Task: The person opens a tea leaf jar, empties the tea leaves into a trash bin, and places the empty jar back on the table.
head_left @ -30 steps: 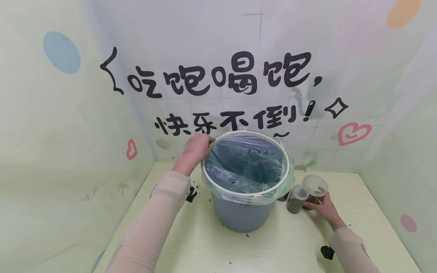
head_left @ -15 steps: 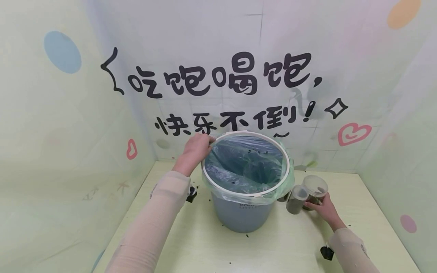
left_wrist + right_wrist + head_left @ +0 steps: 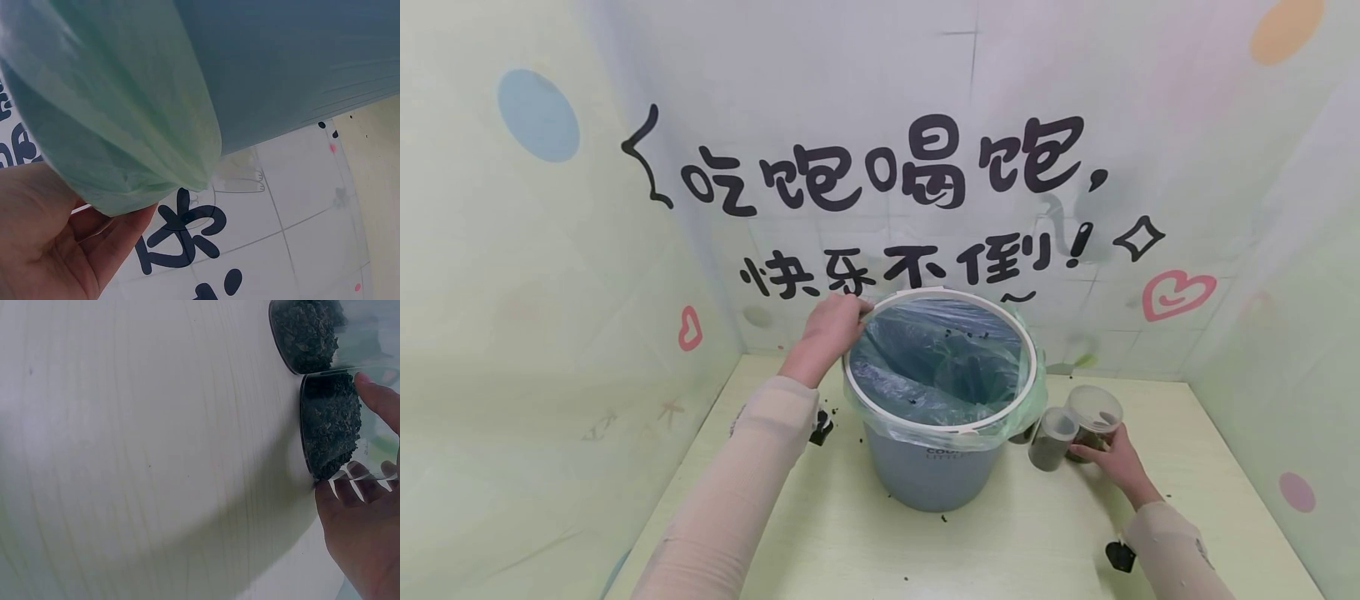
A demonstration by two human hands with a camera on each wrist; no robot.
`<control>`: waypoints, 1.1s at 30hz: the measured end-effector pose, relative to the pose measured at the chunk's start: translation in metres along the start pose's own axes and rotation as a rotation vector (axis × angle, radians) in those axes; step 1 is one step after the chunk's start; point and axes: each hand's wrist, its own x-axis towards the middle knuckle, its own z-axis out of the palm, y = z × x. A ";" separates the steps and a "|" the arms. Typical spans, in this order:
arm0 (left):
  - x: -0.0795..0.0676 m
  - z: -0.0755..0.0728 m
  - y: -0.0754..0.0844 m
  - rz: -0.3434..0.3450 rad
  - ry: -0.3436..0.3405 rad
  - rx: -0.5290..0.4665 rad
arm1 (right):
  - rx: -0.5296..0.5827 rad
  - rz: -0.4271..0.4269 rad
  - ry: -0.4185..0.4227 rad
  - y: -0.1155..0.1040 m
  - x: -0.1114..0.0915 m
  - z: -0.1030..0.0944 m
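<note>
A blue-grey trash bin (image 3: 934,479) stands upright on the pale table, lined with a thin green plastic bag (image 3: 1036,396) under a white rim ring. My left hand (image 3: 833,332) grips the bin's far left rim; in the left wrist view its fingers curl under the bag-covered edge (image 3: 128,156). My right hand (image 3: 1116,465) holds a wide clear jar (image 3: 1105,417) right of the bin, thumb on one side and fingers on the other. Dark dried leaves (image 3: 331,422) lie in that jar. Beside it, touching or nearly so, stands a narrower clear jar (image 3: 1051,446) with similar contents.
Dark crumbs (image 3: 943,517) are scattered on the table (image 3: 865,550) and on the bag inside the bin. Another dark item (image 3: 1022,435) is partly hidden behind the bin's right side. A printed wall (image 3: 880,100) closes off the back, with side walls left and right.
</note>
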 end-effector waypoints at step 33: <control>-0.001 0.000 0.001 -0.011 -0.003 -0.032 | -0.045 0.108 0.004 -0.001 -0.006 -0.013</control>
